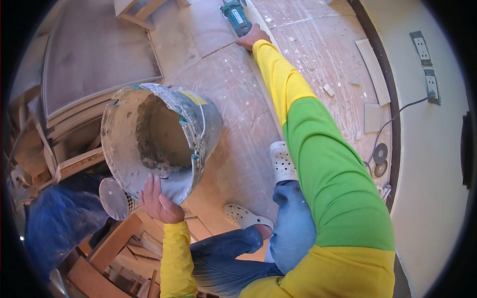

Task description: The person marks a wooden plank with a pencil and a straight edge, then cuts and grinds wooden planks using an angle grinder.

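Note:
At the top centre, my right hand (253, 37) is wrapped round the rear end of a teal power tool (235, 18), which lies on a long pale board (268, 92) on the floor. My left hand (160, 201) has its fingers spread at the near rim of a large, crusted bucket (211, 119) and holds nothing. The bucket is tilted with its mouth toward me, and grey-brown residue coats its inside. A small clear tub (113, 198) is beside the bucket, left of my left hand.
Stacked panels (99, 54) and wood pieces (82, 161) fill the left side, above a blue plastic sheet (62, 218). On the right, a cord (397, 113) runs from a wall outlet (432, 88) down near two discs (380, 153). Tile offcuts (372, 69) lie along the wall.

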